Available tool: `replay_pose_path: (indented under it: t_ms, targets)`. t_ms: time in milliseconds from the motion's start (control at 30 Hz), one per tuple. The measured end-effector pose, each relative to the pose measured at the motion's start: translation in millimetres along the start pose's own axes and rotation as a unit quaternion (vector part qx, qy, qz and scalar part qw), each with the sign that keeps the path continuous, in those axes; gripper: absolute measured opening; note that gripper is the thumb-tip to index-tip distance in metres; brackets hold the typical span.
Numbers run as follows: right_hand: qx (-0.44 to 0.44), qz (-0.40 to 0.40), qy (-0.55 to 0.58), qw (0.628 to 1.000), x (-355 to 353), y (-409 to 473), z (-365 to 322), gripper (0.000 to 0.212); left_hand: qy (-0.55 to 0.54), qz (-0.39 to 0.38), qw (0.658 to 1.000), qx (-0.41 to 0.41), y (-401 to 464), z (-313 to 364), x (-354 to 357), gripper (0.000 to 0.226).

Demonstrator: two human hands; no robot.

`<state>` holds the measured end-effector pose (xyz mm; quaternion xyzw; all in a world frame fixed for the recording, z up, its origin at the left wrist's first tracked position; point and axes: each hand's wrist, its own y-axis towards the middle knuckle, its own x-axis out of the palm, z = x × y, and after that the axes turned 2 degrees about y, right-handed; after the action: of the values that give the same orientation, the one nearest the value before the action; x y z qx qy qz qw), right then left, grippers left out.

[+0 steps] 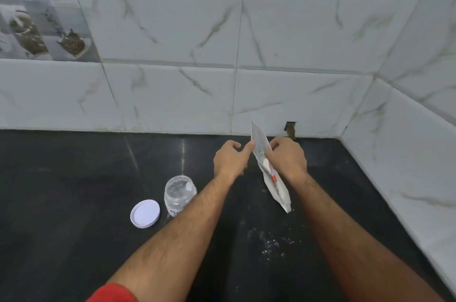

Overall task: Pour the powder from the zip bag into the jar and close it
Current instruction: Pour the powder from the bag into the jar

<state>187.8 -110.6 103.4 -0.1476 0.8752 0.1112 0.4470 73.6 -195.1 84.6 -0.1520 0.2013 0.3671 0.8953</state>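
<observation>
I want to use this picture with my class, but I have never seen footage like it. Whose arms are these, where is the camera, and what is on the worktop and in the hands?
There is no machine here. A person wears a camera on the head, so you look down along their own two arms. The right hand grips a white zip bag held above a dark counter; the left hand touches the bag's upper edge with its fingertips. On the counter stands a clear jar, open, partly hidden by the left forearm. Its white lid lies beside it. Some pale specks dot the counter nearer the person. Marbled tiles form the wall behind.
</observation>
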Motion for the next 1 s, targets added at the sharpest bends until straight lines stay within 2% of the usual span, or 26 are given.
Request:
replay_pose_path:
  t_ms: [233,467,567,667,733,833,933,1000]
  targets:
    - [-0.001,0.011,0.015,1.000,-23,15,16,0.003,0.035,-0.011,0.999,0.029,-6,26,21,0.014]
    - [-0.011,-0.030,-0.082,0.996,-41,33,27,0.021,0.073,0.031,0.995,0.057,-12,31,28,0.008]
    - [0.013,-0.003,-0.048,0.999,-63,45,38,0.023,0.093,0.071,0.992,0.052,-9,26,24,0.011]
    - [0.022,0.024,0.045,0.998,-79,54,47,0.020,0.083,0.087,0.992,0.038,-9,26,22,0.013]
    - [0.020,0.011,0.115,0.993,-81,57,47,0.021,0.090,0.083,0.992,0.039,-11,30,25,0.015]
    - [0.034,-0.049,0.206,0.977,-79,56,43,0.020,0.114,0.058,0.990,0.062,-11,33,32,0.018]
    - [0.024,-0.070,0.204,0.976,-76,53,43,0.027,0.081,-0.008,0.993,0.088,-11,35,35,0.052]
    - [0.015,-0.089,0.194,0.977,-73,51,44,0.030,0.065,-0.030,0.994,0.086,-13,36,37,0.062]
